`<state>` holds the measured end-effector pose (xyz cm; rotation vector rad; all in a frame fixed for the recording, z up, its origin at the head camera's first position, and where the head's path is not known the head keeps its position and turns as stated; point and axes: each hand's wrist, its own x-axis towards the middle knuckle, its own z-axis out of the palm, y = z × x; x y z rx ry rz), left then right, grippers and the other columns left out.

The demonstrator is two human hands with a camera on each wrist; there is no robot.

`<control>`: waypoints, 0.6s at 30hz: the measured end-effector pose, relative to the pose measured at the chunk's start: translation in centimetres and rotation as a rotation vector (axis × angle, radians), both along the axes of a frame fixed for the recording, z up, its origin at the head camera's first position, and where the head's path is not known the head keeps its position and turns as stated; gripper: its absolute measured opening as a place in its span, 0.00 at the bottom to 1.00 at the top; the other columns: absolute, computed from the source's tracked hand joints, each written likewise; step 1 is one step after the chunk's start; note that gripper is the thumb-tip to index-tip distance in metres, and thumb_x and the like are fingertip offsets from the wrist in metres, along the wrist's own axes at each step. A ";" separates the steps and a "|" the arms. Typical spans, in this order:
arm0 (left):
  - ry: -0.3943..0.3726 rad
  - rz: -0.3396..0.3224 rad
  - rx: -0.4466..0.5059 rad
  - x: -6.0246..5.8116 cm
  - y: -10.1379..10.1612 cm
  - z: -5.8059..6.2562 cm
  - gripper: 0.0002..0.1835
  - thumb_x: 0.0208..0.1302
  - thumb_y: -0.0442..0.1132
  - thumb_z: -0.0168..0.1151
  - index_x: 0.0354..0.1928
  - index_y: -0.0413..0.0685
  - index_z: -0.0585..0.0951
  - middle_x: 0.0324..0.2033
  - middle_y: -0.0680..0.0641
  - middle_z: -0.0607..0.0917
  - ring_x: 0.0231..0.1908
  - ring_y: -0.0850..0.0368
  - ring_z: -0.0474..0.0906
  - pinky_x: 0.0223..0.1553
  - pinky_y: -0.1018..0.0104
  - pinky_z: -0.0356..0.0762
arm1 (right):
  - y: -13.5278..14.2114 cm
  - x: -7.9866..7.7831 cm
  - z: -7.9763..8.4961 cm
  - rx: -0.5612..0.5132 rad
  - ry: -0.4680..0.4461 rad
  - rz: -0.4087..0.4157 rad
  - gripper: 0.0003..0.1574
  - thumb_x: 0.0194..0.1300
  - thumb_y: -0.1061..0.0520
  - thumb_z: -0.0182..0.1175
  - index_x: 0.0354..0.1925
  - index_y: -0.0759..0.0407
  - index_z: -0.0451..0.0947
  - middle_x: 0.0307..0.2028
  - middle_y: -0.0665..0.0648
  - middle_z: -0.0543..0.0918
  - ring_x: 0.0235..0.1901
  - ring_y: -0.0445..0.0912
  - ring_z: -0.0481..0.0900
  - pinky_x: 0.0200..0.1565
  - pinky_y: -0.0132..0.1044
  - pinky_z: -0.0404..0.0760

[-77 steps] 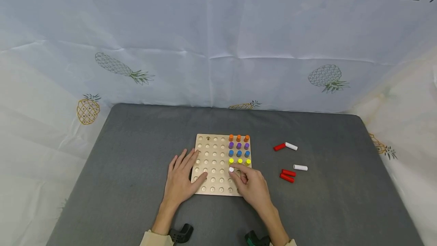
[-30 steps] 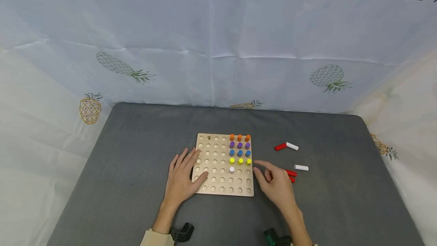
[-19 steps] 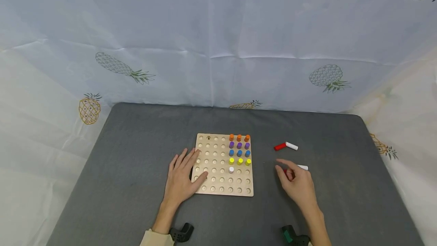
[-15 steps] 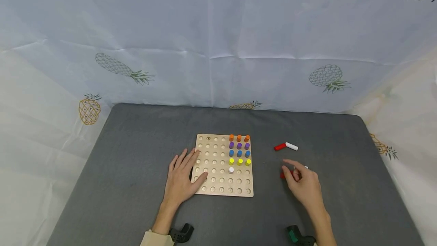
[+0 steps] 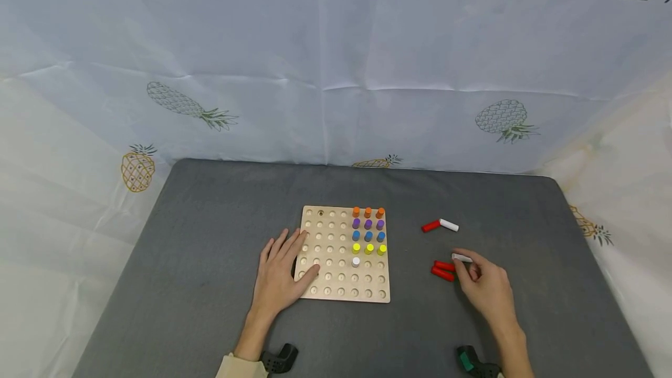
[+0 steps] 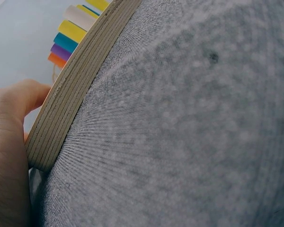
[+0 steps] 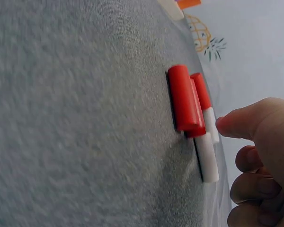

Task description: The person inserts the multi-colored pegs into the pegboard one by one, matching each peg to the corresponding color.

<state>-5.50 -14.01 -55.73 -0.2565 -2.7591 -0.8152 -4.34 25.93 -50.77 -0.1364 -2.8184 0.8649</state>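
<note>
A wooden pegboard (image 5: 336,277) lies on the table, with orange, purple, blue and yellow pegs in rows at its right side and one white peg (image 5: 356,262) below them. My left hand (image 5: 278,279) rests on the board's left edge, fingers spread and thumb over the near part. To the right, my right hand (image 5: 485,287) hovers around a white peg (image 7: 206,158) lying on the table. Its thumb and index finger are apart, and the wrist view shows the thumb clear of that peg. The other fingers curl inward. Two red pegs (image 7: 183,101) lie side by side just left of it.
Farther back on the right, another red peg (image 5: 430,226) touches a white peg (image 5: 448,225) end to end. The grey table (image 5: 226,203) meets a pineapple-print cloth (image 5: 283,121) at its far edge. Black devices are on both wrists.
Earlier, my right hand held a white peg at the board; that peg now stands there, released. The hand has moved right to the loose white peg. My left hand stays put.
</note>
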 end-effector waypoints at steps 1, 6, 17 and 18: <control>-0.002 0.000 0.000 0.0 0.0 0.0 0.41 0.59 0.60 0.67 0.74 0.55 0.72 0.71 0.46 0.77 0.75 0.41 0.66 0.77 0.42 0.53 | 0.1 0.0 0.0 0.008 -0.011 0.001 0.09 0.67 0.59 0.66 0.46 0.55 0.87 0.16 0.44 0.59 0.15 0.32 0.48 0.17 0.27 0.50; -0.003 0.001 -0.002 0.0 0.0 -0.1 0.41 0.59 0.60 0.67 0.74 0.54 0.72 0.71 0.47 0.76 0.75 0.42 0.66 0.77 0.42 0.53 | 0.5 -0.3 0.1 0.041 -0.069 0.005 0.11 0.68 0.58 0.65 0.48 0.55 0.86 0.17 0.45 0.61 0.15 0.33 0.49 0.17 0.28 0.51; 0.002 0.002 -0.010 0.0 -0.1 -0.1 0.41 0.60 0.60 0.67 0.74 0.55 0.72 0.71 0.46 0.77 0.75 0.42 0.67 0.77 0.43 0.54 | 0.7 -0.7 -0.4 0.103 -0.094 0.030 0.13 0.67 0.59 0.65 0.50 0.56 0.87 0.16 0.47 0.64 0.14 0.35 0.51 0.16 0.28 0.50; 0.002 0.001 -0.010 0.0 -0.1 -0.1 0.41 0.60 0.60 0.67 0.74 0.55 0.72 0.71 0.46 0.77 0.75 0.42 0.67 0.77 0.42 0.54 | 0.8 -0.7 -0.5 0.104 -0.097 0.032 0.13 0.68 0.58 0.65 0.50 0.56 0.87 0.16 0.46 0.64 0.14 0.35 0.51 0.17 0.28 0.50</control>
